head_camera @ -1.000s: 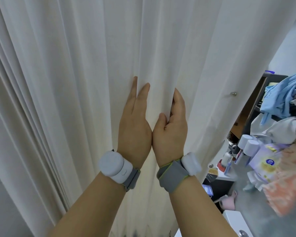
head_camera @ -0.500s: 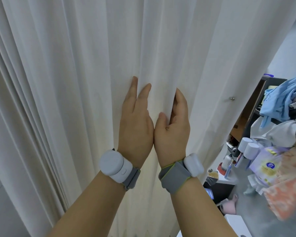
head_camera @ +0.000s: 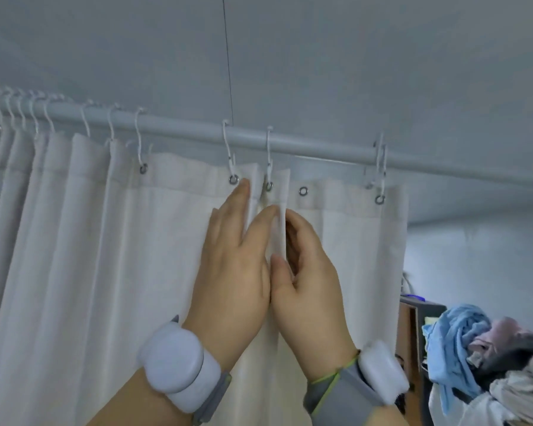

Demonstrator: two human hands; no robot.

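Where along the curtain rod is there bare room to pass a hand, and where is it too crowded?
The rod is bare between the middle hook and the paired hooks, over the empty eyelet. Another bare stretch lies between the hook under the wire and its left neighbour. The far-left hooks are crowded.

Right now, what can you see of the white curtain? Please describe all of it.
The curtain is off-white woven cloth with a stitched band along its top, set with metal eyelets. White hooks through them hang it from a grey rod; one eyelet has no hook. At the left it is bunched in tight pleats; in the middle it spreads flatter. The left hand lies flat on it near the top, and the right hand pinches a vertical fold.
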